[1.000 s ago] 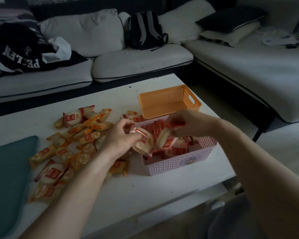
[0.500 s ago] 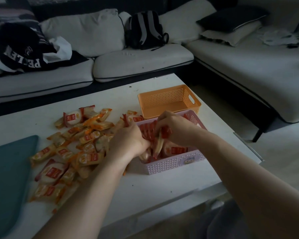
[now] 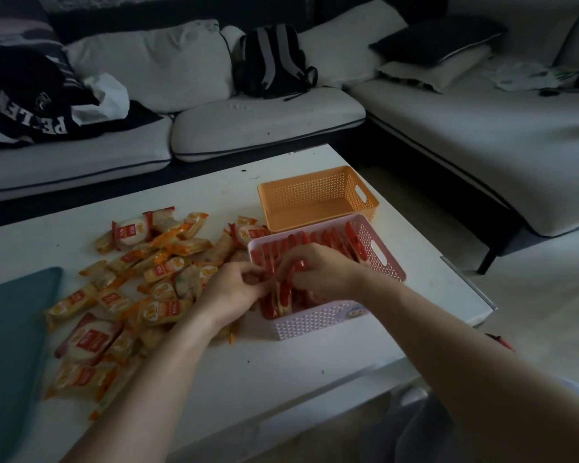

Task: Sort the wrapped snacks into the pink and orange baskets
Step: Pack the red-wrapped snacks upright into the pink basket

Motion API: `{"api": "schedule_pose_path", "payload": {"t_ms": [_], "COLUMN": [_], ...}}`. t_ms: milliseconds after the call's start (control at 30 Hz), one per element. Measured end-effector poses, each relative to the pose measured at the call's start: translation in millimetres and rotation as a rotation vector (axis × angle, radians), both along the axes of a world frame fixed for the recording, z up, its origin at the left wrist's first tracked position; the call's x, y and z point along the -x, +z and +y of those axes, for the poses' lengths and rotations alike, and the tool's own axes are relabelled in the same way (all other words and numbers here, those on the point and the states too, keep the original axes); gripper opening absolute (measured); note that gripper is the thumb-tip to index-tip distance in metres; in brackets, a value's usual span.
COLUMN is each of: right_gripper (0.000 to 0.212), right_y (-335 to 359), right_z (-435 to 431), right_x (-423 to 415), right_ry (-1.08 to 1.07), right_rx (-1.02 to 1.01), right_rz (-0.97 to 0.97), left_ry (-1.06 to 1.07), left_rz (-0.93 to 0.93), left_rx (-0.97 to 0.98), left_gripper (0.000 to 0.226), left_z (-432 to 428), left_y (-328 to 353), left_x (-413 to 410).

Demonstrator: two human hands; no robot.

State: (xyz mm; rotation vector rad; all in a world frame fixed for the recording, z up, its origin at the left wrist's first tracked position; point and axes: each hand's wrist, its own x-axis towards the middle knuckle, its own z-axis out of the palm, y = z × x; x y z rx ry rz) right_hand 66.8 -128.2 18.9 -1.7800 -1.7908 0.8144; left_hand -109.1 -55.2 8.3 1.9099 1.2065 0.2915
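Snacks (image 3: 315,237) fill pink basket (image 3: 315,320), seemingly pinched by left hand (image 3: 234,289) and right hand (image 3: 318,272).

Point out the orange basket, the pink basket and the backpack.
orange basket (image 3: 310,188): head view, on the inside of its far wall.
pink basket (image 3: 315,320): head view, on its near outer wall.
backpack (image 3: 271,61): head view, on the middle of its front.

Bare left hand (image 3: 234,292), bare right hand (image 3: 318,269), bare forearms (image 3: 448,332), grey trousers (image 3: 415,432)
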Motion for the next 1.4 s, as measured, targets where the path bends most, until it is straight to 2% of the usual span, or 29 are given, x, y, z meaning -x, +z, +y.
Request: {"api": "schedule_pose_path", "payload": {"t_ms": [67, 133, 200, 233, 300, 400, 500, 633, 733, 833, 933, 1000, 1067, 1133, 1200, 1267, 1400], "right_gripper": [0.025, 0.019, 0.030, 0.036, 0.037, 0.013, 0.003, 0.019, 0.021, 0.018, 0.017, 0.015, 0.014, 0.016, 0.023, 0.024, 0.018], "right_y": [-7.6, -15.6, -21.4, -23.4, -19.0, -0.7, 5.4, -9.3, -16.1, -16.5, -9.2, -2.5, 1.8, 3.3, 0.7, -2.9, -8.5], "right_z": [0.0, -1.3, -1.8, -0.5, 2.3, 0.9, -7.5, -7.8, -6.6, -7.8, -6.7, -5.9, -6.7, -9.4, -9.0, -5.3, 0.5], "right_x": [7.6, 11.8, 15.7, 16.4, 10.9, -18.2, -42.2, -34.3, -27.8, -27.5, -38.5, -51.2, -57.5, -52.4, -42.2, -35.8, -35.7], "right_ry": [-0.027, -0.081, -0.173, -0.220, -0.259, -0.307, -0.321, -0.232, -0.196, -0.175, -0.110, -0.079, -0.050, -0.020, -0.017, -0.047, -0.243], "right_rx": [-0.009, -0.032, -0.027, -0.024, -0.053, -0.081, -0.031, 0.100, 0.070, 0.106, 0.118, 0.052, -0.048, -0.027, 0.069, 0.080, 0.010], "right_rz": [-0.062, -0.097, -0.139, -0.181, -0.310, -0.346, -0.425, -0.591, -0.705, -0.725, -0.650, -0.469, -0.247, -0.145, -0.118, -0.143, -0.170], "left_ry": [0.024, -0.014, -0.132, -0.194, -0.270, -0.305, -0.317, -0.305, -0.297, -0.294, -0.266, -0.195, -0.163, -0.178, -0.203, -0.175, 0.000], "left_rz": [0.018, 0.156, 0.222, 0.210, 0.201, 0.274, 0.306, 0.260, 0.205, 0.180, 0.105, -0.043, -0.149, -0.211, -0.214, -0.159, -0.056], "left_rx": [-0.057, -0.276, -0.491, -0.535, -0.557, -0.560, -0.579, -0.558, -0.519, -0.517, -0.499, -0.469, -0.391, -0.269, -0.221, -0.273, -0.415], "left_gripper": [0.022, 0.033, 0.040, 0.040, 0.030, 0.022, 0.022, 0.020, 0.017, 0.016, 0.014, 0.012, 0.023, 0.037, 0.027, 0.017, 0.027], "left_z": [0.1, -2.7, -5.5, -6.9, -7.2, -5.8, -4.5, 0.7, 2.0, 5.4, 7.2, 5.6, 0.8, -5.6, -10.5, -12.8, -14.9], "left_y": [-4.8, -9.6, -16.3, -18.1, -20.6, -21.9, -22.0, -24.0, -26.0, -29.0, -29.7, -26.9, -20.6, -14.2, -11.9, -10.5, -12.4], "left_x": [1.3, -1.5, -7.5, -10.6, -13.9, -13.7, -16.2, -19.3, -20.3, -20.0, -17.7, -16.0, -15.6, -15.9, -19.1, -24.0, -30.4]}}
